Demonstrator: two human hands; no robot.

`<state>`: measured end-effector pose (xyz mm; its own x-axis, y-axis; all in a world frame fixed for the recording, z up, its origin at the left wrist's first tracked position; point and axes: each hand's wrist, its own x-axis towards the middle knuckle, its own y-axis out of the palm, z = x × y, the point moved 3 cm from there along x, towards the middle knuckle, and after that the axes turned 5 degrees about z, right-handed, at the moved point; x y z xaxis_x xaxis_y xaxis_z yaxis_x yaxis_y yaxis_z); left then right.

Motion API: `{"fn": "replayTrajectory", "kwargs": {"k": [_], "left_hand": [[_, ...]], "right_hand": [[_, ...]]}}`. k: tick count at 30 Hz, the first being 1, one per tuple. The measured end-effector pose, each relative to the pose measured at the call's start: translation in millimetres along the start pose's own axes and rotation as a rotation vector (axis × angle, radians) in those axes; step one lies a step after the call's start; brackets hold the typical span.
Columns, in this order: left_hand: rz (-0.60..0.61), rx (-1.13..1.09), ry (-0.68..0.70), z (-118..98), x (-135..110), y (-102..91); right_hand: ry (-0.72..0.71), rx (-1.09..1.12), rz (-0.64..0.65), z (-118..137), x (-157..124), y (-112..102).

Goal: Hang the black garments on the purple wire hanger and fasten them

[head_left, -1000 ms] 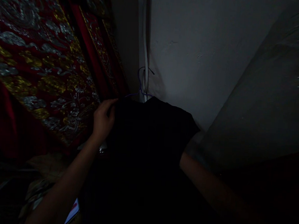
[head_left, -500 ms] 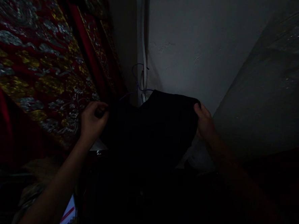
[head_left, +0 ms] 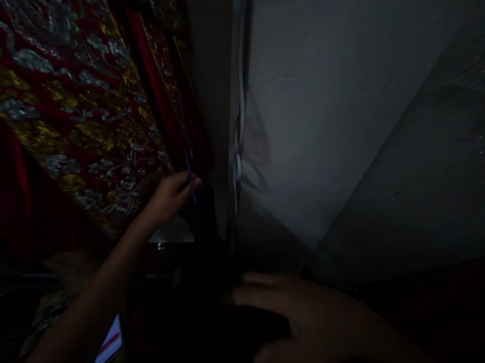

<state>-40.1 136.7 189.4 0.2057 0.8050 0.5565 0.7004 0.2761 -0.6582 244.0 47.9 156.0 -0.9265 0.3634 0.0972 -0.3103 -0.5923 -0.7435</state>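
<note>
A black garment (head_left: 205, 223) hangs on a thin purple hanger (head_left: 190, 179) and is turned nearly edge-on to me. My left hand (head_left: 176, 194) is closed at the garment's shoulder, with the hanger's wire crossing over its fingertips. Lower down and closer, my right hand (head_left: 304, 316) is open, its thumb apart from the outstretched fingers. It is over the dark lower part of the garment; whether it touches the cloth is too dark to tell.
At left hangs a red cloth (head_left: 102, 112) embroidered in gold and silver. A pale wall (head_left: 305, 97) with a cable (head_left: 240, 94) running down it stands ahead. Clear plastic sheeting (head_left: 446, 134) covers the right side. A lit phone (head_left: 110, 342) lies at lower left.
My right hand has let go of the garment's right shoulder and come down toward me. The garment and hanger have swung from facing me to edge-on. My left hand has shifted slightly right.
</note>
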Motion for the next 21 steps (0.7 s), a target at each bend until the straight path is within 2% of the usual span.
{"fn": "replayTrajectory", "kwargs": {"k": [1, 2, 3, 7, 9, 11, 13, 15, 16, 19, 21], "left_hand": [[0.056, -0.039, 0.053, -7, -3, 2.7], [0.105, -0.077, 0.101, -14, -5, 5.2], [0.146, -0.119, 0.135, -23, -7, 7.2], [0.316, -0.313, 0.128, -59, -13, 15.1], [0.399, -0.409, 0.086, -75, -18, 22.9], [0.441, -0.505, 0.058, -87, -24, 34.9], [0.385, -0.613, 0.049, -92, -31, 47.5], [0.282, -0.715, 0.019, -84, -36, 56.2], [0.235, -0.757, -0.010, -75, -38, 57.9], [0.122, -0.791, -0.160, -32, -42, 49.3], [-0.030, -0.648, -0.274, 0, -50, 34.6]], "right_hand": [[-0.006, 0.020, 0.075, 2, -1, 5], [-0.006, 0.024, 0.063, 0, -1, 5], [0.006, 0.002, -0.014, -6, 2, 1], [0.138, -0.300, -0.538, -54, 21, -21], [0.146, -0.430, -0.657, -77, 35, -24], [0.044, -0.506, -0.683, -92, 50, -21], [-0.112, -0.519, -0.729, -101, 61, -14], [-0.220, -0.491, -0.793, -106, 63, -6], [-0.222, -0.475, -0.824, -108, 60, -3], [-0.043, -0.456, -0.895, -117, 39, -1], [0.120, -0.471, -0.975, -120, 18, -11]]}}
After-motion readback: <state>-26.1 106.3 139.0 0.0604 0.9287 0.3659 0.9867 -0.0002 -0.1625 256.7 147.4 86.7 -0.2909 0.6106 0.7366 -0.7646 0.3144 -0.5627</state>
